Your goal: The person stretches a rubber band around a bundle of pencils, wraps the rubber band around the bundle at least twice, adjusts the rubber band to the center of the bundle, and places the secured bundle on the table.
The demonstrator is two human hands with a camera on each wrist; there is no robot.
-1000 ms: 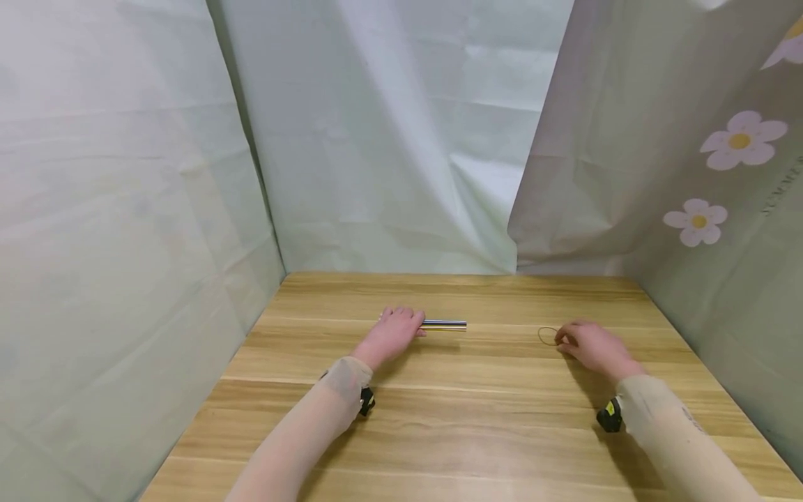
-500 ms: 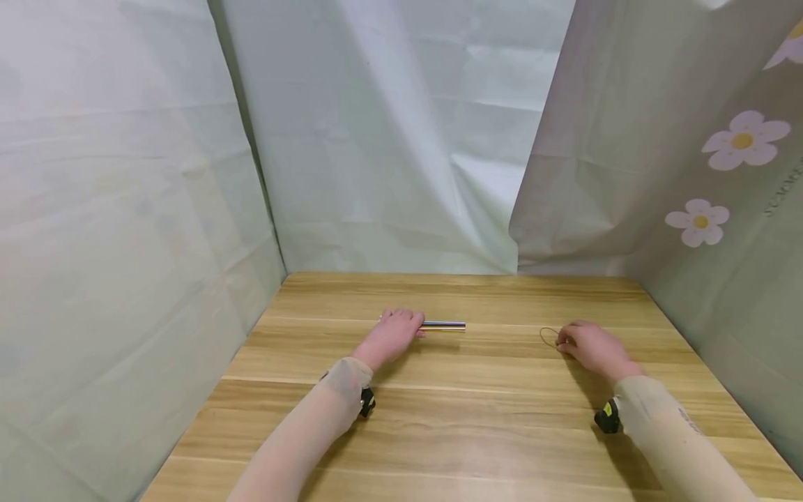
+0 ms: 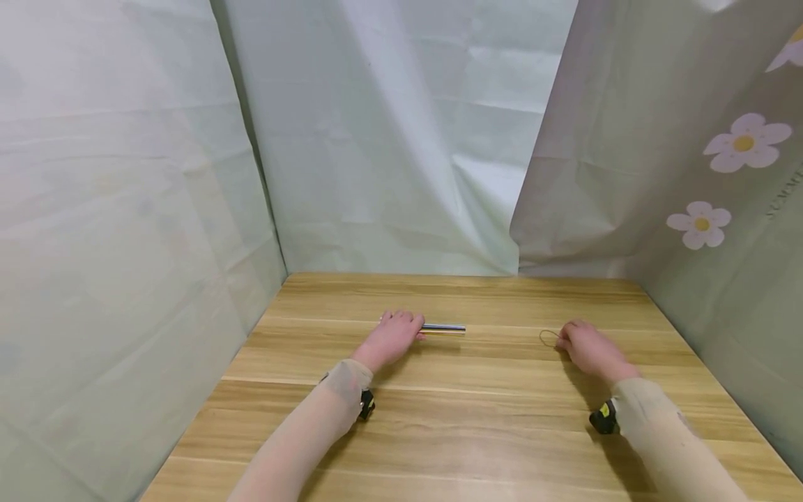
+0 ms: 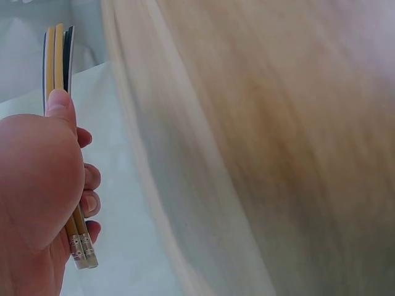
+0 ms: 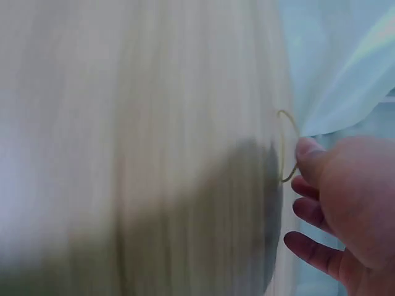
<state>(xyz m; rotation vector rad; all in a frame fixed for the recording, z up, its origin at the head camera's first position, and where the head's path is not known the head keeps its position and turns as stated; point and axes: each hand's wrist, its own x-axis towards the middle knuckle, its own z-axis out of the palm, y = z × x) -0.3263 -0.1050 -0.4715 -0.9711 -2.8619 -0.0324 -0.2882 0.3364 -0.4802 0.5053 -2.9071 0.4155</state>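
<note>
My left hand (image 3: 394,340) grips a bundle of several pencils (image 3: 444,328) above the left middle of the table, and their far ends stick out to its right. In the left wrist view the thumb lies along the pencils (image 4: 60,61), which show yellow, dark and white sides. Eraser ends with metal ferrules poke out below the fingers. Well to the right, my right hand (image 3: 592,351) pinches a thin yellowish rubber band (image 3: 541,337) between thumb and index finger. The band hangs out as a loose loop, seen from the side in the right wrist view, with the other fingers spread apart.
Both hands are over a wood-grain table (image 3: 477,432). Pale cloth curtains (image 3: 389,139) enclose it at the back and both sides, with flowers printed on the right one. A small black device (image 3: 604,417) sits at each wrist.
Both hands keep their holds. The right wrist has turned and shifted slightly left, and the band's loop looks flatter. The pencils have dipped a little in view.
</note>
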